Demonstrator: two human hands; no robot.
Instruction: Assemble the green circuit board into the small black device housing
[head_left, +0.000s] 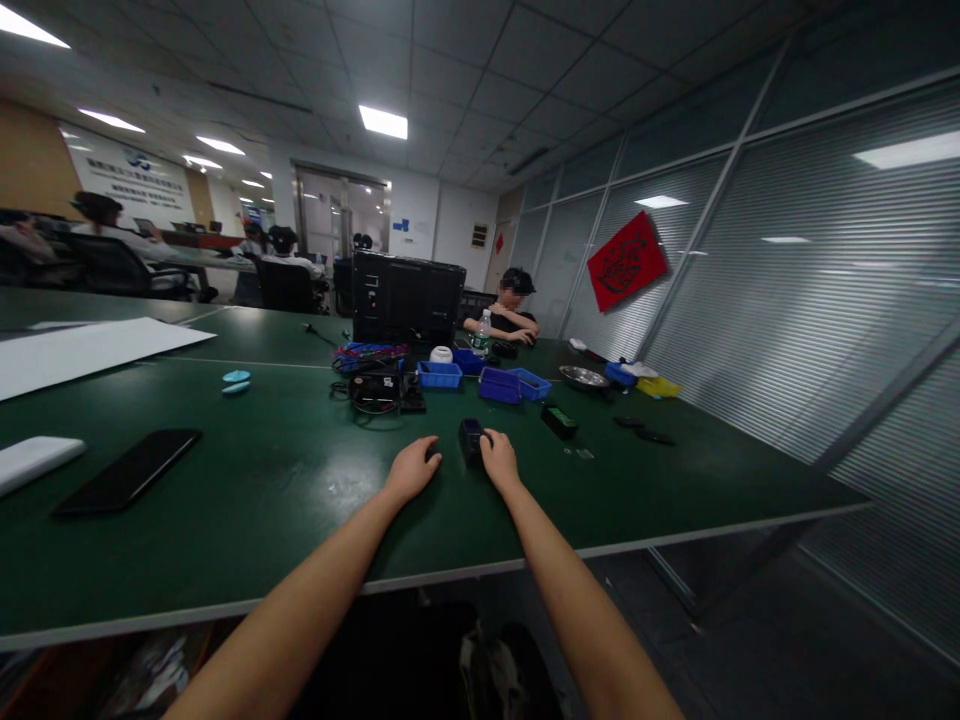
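Both my forearms reach out over a dark green table point(247, 480). My left hand point(412, 468) rests on the table surface with its fingers curled under and nothing visible in it. My right hand point(498, 458) is closed around the near side of a small black box-shaped object point(470, 438) that stands on the table. The two hands are a short gap apart, with the black object between them and slightly farther away.
Blue plastic bins point(504, 384), a black device with cables point(375, 392), a metal dish point(583, 377) and a black monitor back point(409, 298) lie beyond. A black phone point(129, 470) and white paper point(82, 348) lie left. A seated person point(511, 310) works opposite. Glass wall to the right.
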